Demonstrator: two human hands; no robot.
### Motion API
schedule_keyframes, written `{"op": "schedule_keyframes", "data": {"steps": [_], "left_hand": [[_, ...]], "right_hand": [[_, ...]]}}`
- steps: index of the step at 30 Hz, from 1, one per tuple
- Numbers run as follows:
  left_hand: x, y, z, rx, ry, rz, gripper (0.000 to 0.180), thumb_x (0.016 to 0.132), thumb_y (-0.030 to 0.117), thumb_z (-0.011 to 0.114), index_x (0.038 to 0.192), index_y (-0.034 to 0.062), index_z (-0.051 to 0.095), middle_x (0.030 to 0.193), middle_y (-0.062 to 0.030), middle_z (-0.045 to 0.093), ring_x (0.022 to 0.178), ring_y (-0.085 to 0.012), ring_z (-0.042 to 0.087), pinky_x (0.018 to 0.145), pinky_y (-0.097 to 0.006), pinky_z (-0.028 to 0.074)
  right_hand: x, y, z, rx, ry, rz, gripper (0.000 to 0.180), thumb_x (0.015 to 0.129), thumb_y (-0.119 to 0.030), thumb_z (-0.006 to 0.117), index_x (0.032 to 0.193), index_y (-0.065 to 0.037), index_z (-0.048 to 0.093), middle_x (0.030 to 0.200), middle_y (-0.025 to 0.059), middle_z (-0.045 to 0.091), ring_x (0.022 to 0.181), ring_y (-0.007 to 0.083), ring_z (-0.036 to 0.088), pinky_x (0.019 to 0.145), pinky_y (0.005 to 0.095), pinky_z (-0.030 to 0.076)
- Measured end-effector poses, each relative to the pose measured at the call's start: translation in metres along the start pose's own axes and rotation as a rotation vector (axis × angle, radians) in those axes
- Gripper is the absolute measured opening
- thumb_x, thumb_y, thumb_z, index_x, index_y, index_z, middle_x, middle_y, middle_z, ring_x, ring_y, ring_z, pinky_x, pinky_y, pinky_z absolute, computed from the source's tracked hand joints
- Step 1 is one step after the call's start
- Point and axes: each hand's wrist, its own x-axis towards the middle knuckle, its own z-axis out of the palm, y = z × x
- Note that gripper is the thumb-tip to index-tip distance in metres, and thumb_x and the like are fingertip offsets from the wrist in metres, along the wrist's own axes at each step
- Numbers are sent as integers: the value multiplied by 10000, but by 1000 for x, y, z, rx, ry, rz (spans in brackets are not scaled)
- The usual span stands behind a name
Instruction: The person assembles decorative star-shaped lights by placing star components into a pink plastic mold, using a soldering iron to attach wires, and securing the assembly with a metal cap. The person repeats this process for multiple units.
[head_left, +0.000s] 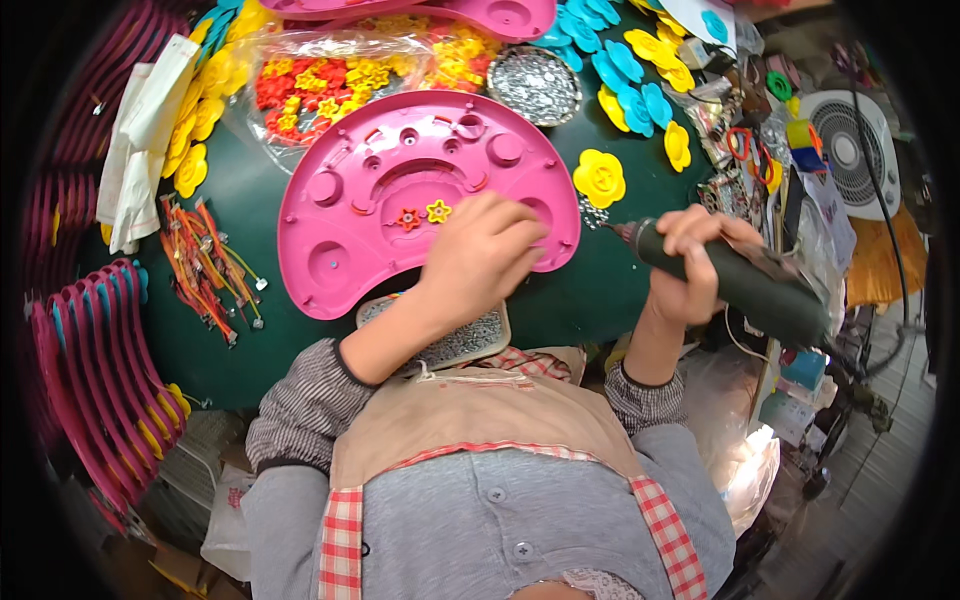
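On the table in front of me lies a pink, arched plastic panel (405,150) with round recesses and pegs. A red star-shaped piece (408,219) and a yellow star-shaped piece (438,211) sit in its middle. My left hand (485,245) is over the panel's right part, fingers bent together; what they pinch, if anything, is hidden. My right hand (690,255) grips a dark green electric screwdriver (770,295), its tip pointing left beside a small pile of screws (594,214). Just above that pile lies a yellow flower-shaped piece (600,178).
Behind the panel are a bag of red and yellow star pieces (330,90) and a round tin of screws (535,85). A screw tray (465,338) stands at the near edge. Wired parts (205,265) lie left, near stacked pink panels (105,370). A fan (850,150) stands right.
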Motion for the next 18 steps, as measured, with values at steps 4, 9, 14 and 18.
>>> {"op": "schedule_keyframes", "data": {"steps": [4, 9, 14, 18], "left_hand": [[15, 4, 14, -90, 4, -6, 213, 857, 175, 802, 1020, 70, 715, 963, -82, 660, 921, -301, 618, 823, -420, 485], [-8, -3, -8, -189, 14, -67, 173, 848, 105, 811, 953, 48, 685, 865, -81, 659, 829, -283, 623, 766, -409, 476], [-35, -6, -37, -186, 91, -118, 206, 776, 65, 847, 875, 44, 668, 784, -86, 628, 747, -284, 598, 697, -398, 468], [-49, -11, -52, -53, 166, 3, 278, 703, 125, 904, 790, 50, 651, 741, -66, 587, 707, -269, 574, 660, -396, 460]], "right_hand": [[1, -21, 29, 208, 1, 33, 496, 848, -1, 596, 1331, -58, 497, 786, 101, 569, 672, 210, 552, 723, 427, 537], [-6, -25, 59, 351, -46, 99, 495, 845, -11, 594, 1324, -87, 491, 785, 89, 574, 654, 202, 542, 704, 423, 532], [-11, -24, 89, 467, -126, 198, 481, 845, -19, 618, 1300, -115, 495, 781, 63, 572, 658, 190, 547, 709, 410, 513], [-13, -26, 107, 452, -207, 240, 461, 859, -30, 643, 1277, -136, 480, 782, 55, 574, 664, 188, 554, 721, 406, 507]]}}
